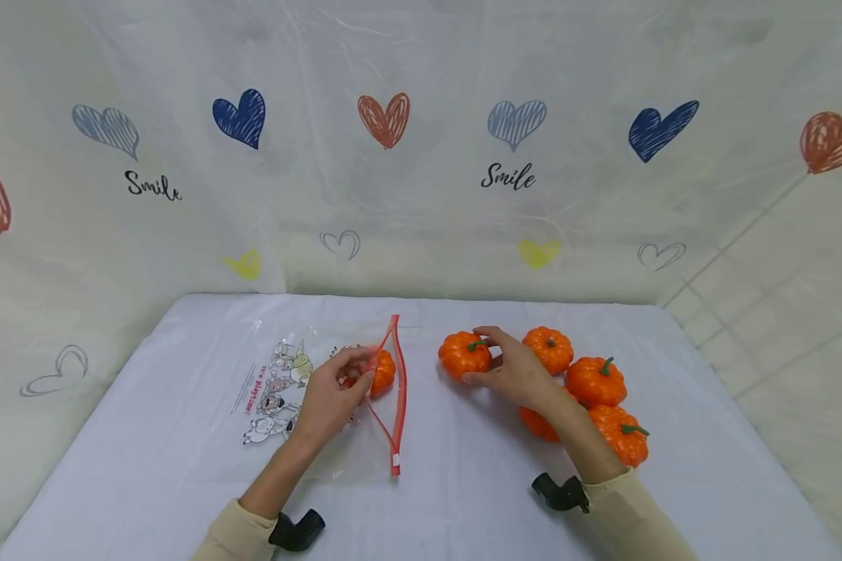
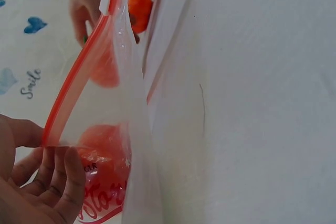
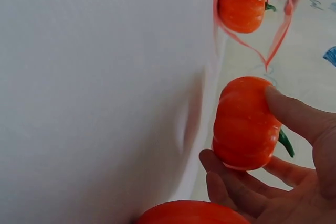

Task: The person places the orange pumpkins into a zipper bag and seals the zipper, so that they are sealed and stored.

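Note:
My left hand (image 1: 334, 396) pinches the upper edge of a clear zip bag (image 2: 137, 177) with a red zip strip, holding its mouth apart. Inside the bag, near the opening, sits one small orange pumpkin (image 1: 383, 373). To the right of the bag, my right hand (image 1: 518, 372) grips another orange pumpkin (image 3: 245, 121) with a green stem, thumb on one side and fingers on the other. In the right wrist view the bag's open mouth (image 3: 285, 30) appears beyond this pumpkin.
Several more orange pumpkins (image 1: 595, 382) are grouped on the right side of the white-covered table (image 1: 463, 499), partly behind my right forearm. A pale backdrop (image 1: 435, 202) printed with hearts stands at the table's far edge.

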`<state>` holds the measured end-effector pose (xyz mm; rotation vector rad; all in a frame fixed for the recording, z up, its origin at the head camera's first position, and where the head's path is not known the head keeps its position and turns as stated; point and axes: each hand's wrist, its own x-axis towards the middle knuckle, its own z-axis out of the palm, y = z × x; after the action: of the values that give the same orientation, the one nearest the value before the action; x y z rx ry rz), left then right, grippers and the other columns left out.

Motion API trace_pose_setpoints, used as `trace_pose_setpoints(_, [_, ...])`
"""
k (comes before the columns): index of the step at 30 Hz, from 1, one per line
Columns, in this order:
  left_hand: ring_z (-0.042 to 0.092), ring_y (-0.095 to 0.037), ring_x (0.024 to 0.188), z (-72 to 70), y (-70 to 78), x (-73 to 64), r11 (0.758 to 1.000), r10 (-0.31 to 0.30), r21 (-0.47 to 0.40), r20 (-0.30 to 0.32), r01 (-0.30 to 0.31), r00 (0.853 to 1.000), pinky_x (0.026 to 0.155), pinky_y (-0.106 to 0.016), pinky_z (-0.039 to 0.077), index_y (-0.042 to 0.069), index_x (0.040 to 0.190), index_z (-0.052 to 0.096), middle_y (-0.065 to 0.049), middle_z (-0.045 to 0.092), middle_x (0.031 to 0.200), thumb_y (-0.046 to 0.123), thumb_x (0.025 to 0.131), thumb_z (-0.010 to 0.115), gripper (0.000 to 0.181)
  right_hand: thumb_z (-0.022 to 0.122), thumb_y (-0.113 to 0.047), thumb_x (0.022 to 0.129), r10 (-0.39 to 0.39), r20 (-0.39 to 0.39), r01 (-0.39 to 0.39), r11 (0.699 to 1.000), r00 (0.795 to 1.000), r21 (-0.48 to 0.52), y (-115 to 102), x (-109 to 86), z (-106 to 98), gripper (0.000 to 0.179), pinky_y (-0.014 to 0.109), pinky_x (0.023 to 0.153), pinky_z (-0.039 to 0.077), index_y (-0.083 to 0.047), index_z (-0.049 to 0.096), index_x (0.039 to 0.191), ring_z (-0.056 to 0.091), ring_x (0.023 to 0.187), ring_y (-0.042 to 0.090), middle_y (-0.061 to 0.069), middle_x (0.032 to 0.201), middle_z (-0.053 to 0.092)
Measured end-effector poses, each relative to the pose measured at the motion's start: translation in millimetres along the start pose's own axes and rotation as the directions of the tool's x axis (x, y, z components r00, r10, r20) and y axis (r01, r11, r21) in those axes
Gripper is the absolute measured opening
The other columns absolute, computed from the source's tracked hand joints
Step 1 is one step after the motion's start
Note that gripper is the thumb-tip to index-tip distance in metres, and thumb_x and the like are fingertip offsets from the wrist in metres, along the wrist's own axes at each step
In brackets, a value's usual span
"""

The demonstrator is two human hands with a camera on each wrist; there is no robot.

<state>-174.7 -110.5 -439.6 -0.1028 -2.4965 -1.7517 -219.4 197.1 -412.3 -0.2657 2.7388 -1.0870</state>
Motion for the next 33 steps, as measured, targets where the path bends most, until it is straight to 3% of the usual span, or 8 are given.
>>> trace_pose_setpoints(11, [0.059,-0.022,0.098,0.3,1.1,0.1,1.0,0.003,0.004,0.007,-0.003,1.0,0.07,-0.014,0.052,0.021,0.133,0.07,-0.005,0.067,0.106,0.015,0.098,0.072,0.035,0.086,-0.031,0.086,-0.1,-0.017,0.1,0.995,0.995,-0.011,-7,-0.8,8,0.078,0.041,0.091,0.062,-0.015,0.047,0.152,0.071,0.111,0.029,0.017,0.147,0.059])
trace_pose_setpoints(33, [0.058,-0.02,0.095,0.2,0.9,-0.3,1.0,0.004,0.008,-0.006,-0.004,1.0,0.074,-0.013,0.05,0.019,0.132,0.07,-0.005,0.067,0.104,0.014,0.098,0.072,0.034,0.086,-0.029,0.086,-0.095,0.045,0.092,0.994,0.994,0.061,-21,-1.3,33,0.079,0.041,0.096,0.06,-0.019,0.047,0.153,0.066,0.111,0.023,0.01,0.15,0.056])
